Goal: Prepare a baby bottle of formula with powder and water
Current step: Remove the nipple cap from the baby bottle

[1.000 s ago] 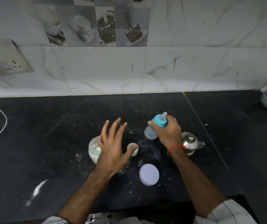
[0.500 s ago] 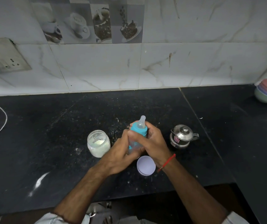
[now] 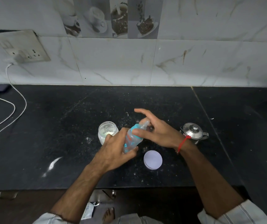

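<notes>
Translucent plastic patterned with small teal leaves and a red mark — the baby bottle point(image 3: 130, 141) — is gripped around its body by the left hand point(image 3: 115, 152), fingers curled about it, and is held tilted above the black speckled stone counter point(image 3: 64, 126). Its teal screw collar point(image 3: 136, 129) is pinched by the thumb and fingers of the right hand point(image 3: 158, 132), whose forefinger is stretched clear past the clear silicone teat point(image 3: 145, 122). The step in hand is judged to be the seating or turning of the collar; it is best done with the body held steady, the bottle brought nearer upright and the threads kept square, so nothing leaks once it is shaken. Just left of the hands an open glass jar of white powder point(image 3: 107, 130) stands, and its round lilac lid point(image 3: 153, 159) lies nearer the counter edge. To the right a small lidded steel pot point(image 3: 193, 132) is set. No brand or writing can be read on any of these — a reddish label on the pot is mostly hidden.
</notes>
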